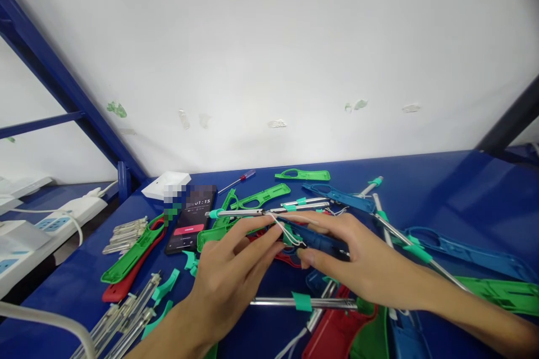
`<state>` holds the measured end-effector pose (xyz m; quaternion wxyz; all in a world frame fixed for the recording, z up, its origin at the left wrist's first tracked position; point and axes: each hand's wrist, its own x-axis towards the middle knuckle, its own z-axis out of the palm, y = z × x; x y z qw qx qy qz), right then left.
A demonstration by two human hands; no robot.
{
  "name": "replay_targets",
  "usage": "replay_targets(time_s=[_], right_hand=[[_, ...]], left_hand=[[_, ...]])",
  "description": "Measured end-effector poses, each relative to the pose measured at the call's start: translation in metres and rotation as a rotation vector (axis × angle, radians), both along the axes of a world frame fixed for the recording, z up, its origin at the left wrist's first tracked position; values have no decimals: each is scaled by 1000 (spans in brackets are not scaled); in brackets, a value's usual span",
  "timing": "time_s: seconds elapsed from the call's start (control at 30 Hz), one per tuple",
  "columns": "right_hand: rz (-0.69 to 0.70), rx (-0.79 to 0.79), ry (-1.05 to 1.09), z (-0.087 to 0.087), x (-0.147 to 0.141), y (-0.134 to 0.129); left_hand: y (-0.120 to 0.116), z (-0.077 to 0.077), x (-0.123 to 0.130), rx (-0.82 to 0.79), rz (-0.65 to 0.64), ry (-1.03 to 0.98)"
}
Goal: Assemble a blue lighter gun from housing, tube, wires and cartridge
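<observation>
My left hand (236,266) is closed, its fingertips together at thin white wires (289,233). My right hand (351,252) grips a dark blue plastic handle shell (322,240), thumb on the near side and fingers over the far side. The wires run across the shell's left end, where the fingertips of both hands come close together. Just beyond my left fingers lies a metal tube (242,213) with green tape. Another taped metal tube (278,302) rests below my hands, beside a red handle shell (337,328). My fingers partly hide the held shell.
Green handle shells (261,196) and blue ones (471,252) lie scattered on the blue table (446,185). At left are a phone (191,221), a white box (166,185), thin rods (126,234) and green tape pieces (165,287). A screwdriver (238,180) lies behind; power strips (54,224) stand far left.
</observation>
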<state>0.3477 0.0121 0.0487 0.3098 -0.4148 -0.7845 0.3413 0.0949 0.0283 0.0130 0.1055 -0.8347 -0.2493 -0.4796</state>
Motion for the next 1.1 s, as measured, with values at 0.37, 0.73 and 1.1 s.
replay_targets(time_s=[0.37,0.73,1.1], right_hand=[[16,-12,-1,-4,1,3],[-15,-39,-62,-5,-1,5],[56,-1,32,-5,1,1]], left_hand=[[0,-4,-2,-64,-19,21],[0,-3,1,-58,50,45],[-4,1,1,-52,20,25]])
